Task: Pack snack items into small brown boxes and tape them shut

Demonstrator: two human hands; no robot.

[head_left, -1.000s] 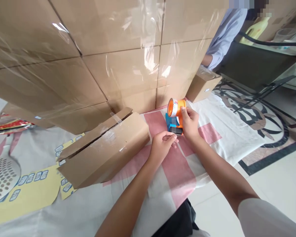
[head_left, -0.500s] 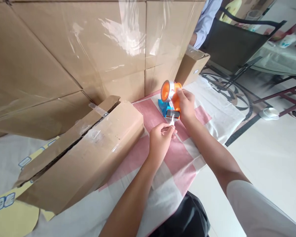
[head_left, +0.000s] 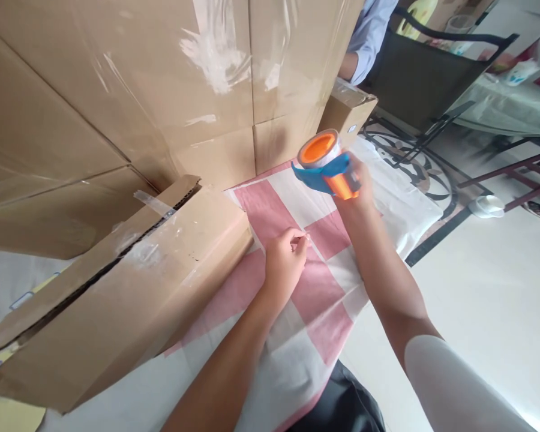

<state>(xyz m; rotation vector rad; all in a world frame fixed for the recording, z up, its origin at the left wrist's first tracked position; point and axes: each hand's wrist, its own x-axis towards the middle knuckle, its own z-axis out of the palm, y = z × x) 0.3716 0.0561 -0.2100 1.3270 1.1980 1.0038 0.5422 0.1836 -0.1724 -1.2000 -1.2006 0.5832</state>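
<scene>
My right hand (head_left: 357, 177) is wrapped around the handle of an orange and blue tape dispenser (head_left: 321, 171), raised above the far side of the table. A roll of tape with an orange core sits in it, and the dispenser is tilted. Lower and to the left, my left hand (head_left: 285, 258) is closed in a pinch over the checked cloth. A tiny pale bit of tape (head_left: 307, 237) shows at its fingertips; most of it is hidden. Left of that hand lies a long cardboard box (head_left: 162, 282), with clear tape across part of its top seam and one loose tape end sticking up.
Large taped cartons (head_left: 171, 78) stand stacked behind the box like a wall. A smaller carton (head_left: 348, 111) stands at the far table end, beside another person's sleeve (head_left: 373, 39). A dark chair (head_left: 427, 84) is beyond. The pink-and-white tablecloth (head_left: 319, 288) covers the table.
My right hand has lifted the tape dispenser and turned it, away from my left hand. The left hand has come slightly left, still pinched. The view has shifted a little to the right.
</scene>
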